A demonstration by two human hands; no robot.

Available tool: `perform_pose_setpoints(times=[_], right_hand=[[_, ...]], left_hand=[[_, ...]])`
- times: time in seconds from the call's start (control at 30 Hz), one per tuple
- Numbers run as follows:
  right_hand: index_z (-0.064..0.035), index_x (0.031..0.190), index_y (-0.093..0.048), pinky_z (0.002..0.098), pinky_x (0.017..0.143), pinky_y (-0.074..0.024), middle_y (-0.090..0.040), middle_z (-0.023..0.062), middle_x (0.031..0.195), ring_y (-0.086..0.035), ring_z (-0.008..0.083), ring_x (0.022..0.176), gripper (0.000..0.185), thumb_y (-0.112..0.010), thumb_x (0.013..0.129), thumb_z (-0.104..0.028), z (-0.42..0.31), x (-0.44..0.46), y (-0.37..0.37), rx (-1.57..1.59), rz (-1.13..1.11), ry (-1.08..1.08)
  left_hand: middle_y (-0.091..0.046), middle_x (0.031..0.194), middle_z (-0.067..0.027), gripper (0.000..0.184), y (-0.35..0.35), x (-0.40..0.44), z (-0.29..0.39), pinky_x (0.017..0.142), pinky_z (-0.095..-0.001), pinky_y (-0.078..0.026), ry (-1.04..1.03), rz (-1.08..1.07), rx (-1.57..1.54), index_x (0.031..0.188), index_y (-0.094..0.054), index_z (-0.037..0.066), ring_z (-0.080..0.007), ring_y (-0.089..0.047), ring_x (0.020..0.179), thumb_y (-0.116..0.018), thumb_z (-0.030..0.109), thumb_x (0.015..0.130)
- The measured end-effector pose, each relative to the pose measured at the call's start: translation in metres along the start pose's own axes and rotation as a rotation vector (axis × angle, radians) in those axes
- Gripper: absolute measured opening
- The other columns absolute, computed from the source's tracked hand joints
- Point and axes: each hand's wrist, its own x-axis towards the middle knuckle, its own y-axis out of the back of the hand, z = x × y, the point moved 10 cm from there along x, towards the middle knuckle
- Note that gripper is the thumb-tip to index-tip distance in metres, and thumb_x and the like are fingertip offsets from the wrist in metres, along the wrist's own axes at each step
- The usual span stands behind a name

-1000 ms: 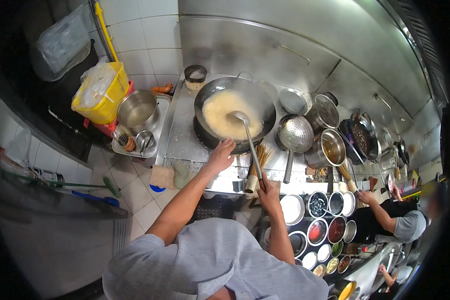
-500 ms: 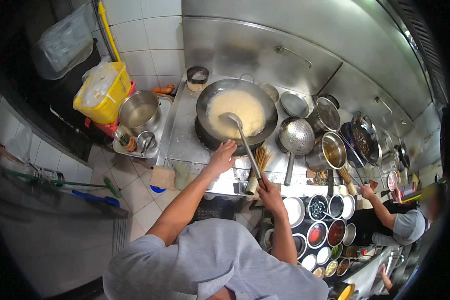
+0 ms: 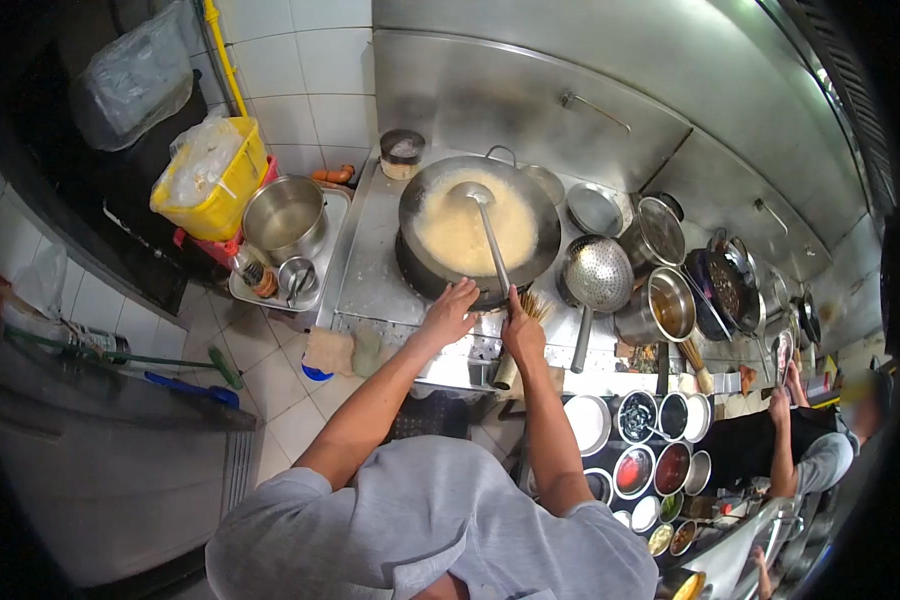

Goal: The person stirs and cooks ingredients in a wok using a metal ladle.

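My right hand [image 3: 523, 335] is closed around the handle of a long metal ladle [image 3: 492, 243]. The ladle's bowl rests in the pale, creamy liquid [image 3: 470, 238] inside a large dark wok [image 3: 414, 205], towards the far side. At the wok's near rim lies my left hand [image 3: 452, 315], its fingers stretched out; whether it presses on the rim or only lies beside it is hard to tell. A bamboo brush [image 3: 533, 306] is partly hidden behind my right hand.
Right of the wok are a perforated strainer [image 3: 598, 270] and a pot of yellowish liquid [image 3: 669, 305]. Several seasoning bowls [image 3: 634, 470] stand at lower right. A steel pot [image 3: 284, 217] sits on a tray at left. A co-worker [image 3: 820, 440] stands far right, hands raised.
The ladle's bowl has moved away from me, deeper across the wok, and my right hand has gone forward with it. My left hand stays by the rim. The co-worker's hands have moved up and right.
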Motion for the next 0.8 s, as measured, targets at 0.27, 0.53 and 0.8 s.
perform_pose_setpoints(times=[0.27,0.53,0.8], right_hand=[[-0.031,0.16,-0.032,0.0567,0.074,-0.0555,-0.071,0.0311,0.088,-0.071,0.0466,0.083,0.062,-0.047,0.1,-0.025,0.022,-0.027,0.014,-0.127,-0.03,-0.137],[-0.0126,0.152,-0.044,0.0348,0.058,-0.049,-0.066,0.0175,0.13,-0.062,0.0212,0.066,0.063,-0.058,0.091,-0.005,0.035,-0.096,0.049,0.732,-0.067,-0.089],[-0.0035,0.13,-0.056,0.0224,0.048,-0.0382,-0.067,0.0097,0.115,-0.049,0.0069,0.056,0.044,-0.067,0.088,-0.004,0.013,-0.132,0.109,1.242,0.074,0.003]], left_hand=[[-0.045,0.155,-0.0195,0.055,0.001,0.001,-0.001,0.123,-0.0507,-0.028,-0.013,0.0,-0.007,0.142,-0.053,-0.001,-0.0331,-0.034,0.151,-0.067,0.016,0.092],[-0.044,0.156,-0.0199,0.055,0.0,0.0,-0.002,0.123,-0.0504,-0.027,-0.039,-0.027,-0.029,0.142,-0.052,-0.002,-0.0334,-0.033,0.151,-0.067,0.016,0.092],[-0.036,0.159,-0.0273,0.055,0.017,-0.028,0.017,0.122,-0.0503,-0.029,-0.082,0.021,-0.065,0.141,-0.053,-0.003,-0.0398,-0.029,0.151,-0.067,0.014,0.091]])
